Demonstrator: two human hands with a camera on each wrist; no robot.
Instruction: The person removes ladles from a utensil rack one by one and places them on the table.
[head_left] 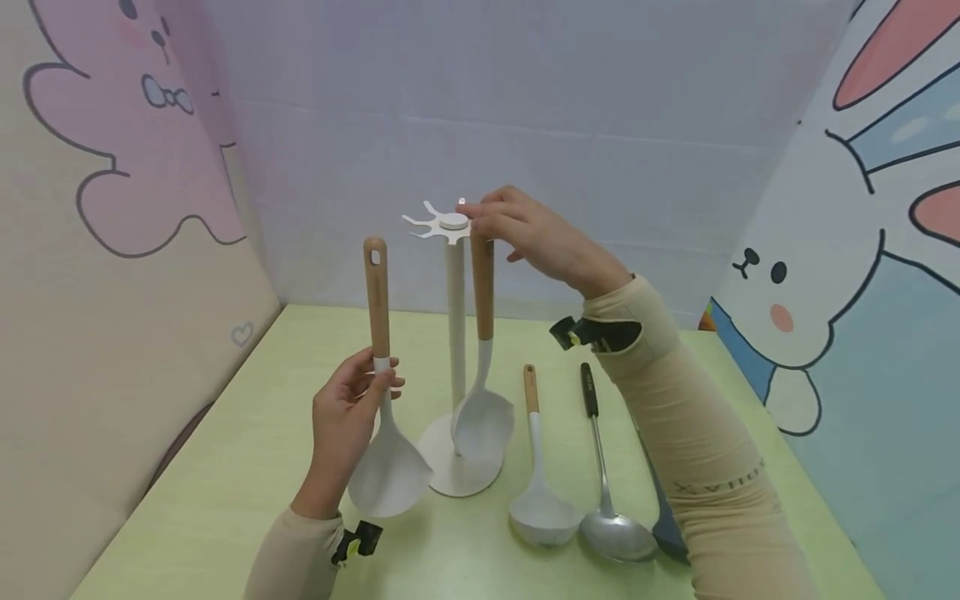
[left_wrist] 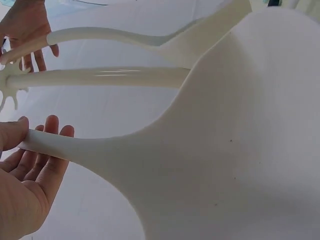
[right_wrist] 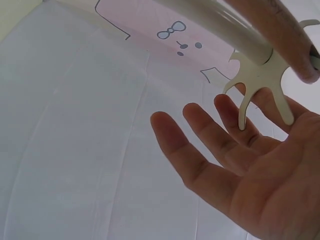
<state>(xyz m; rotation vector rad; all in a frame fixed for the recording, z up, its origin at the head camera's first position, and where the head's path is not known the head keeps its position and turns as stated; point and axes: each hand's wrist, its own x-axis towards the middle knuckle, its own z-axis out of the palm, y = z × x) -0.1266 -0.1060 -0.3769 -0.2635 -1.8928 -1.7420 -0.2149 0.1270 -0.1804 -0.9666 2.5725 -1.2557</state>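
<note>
My left hand (head_left: 348, 429) pinches a white spatula (head_left: 392, 483) at its neck, just below the wooden handle, which points up. In the left wrist view its wide blade fills the right side, and the thumb presses the neck against the fingers. A white utensil rack (head_left: 457, 333) with a round base stands upright just right of the spatula. From its top hangs a second wooden-handled white turner (head_left: 486, 421), handle end at a prong. My right hand (head_left: 543, 237) lies over the rack's top beside that handle, its fingers loosely extended in the right wrist view (right_wrist: 260, 175).
Right of the rack on the green table (head_left: 225, 492) lie a white ladle (head_left: 542, 515) with a wooden handle, a steel ladle (head_left: 617, 535) with a black handle, and a dark utensil (head_left: 669, 525) partly hidden by my right sleeve. A plain back wall (head_left: 525, 83) closes off the far side.
</note>
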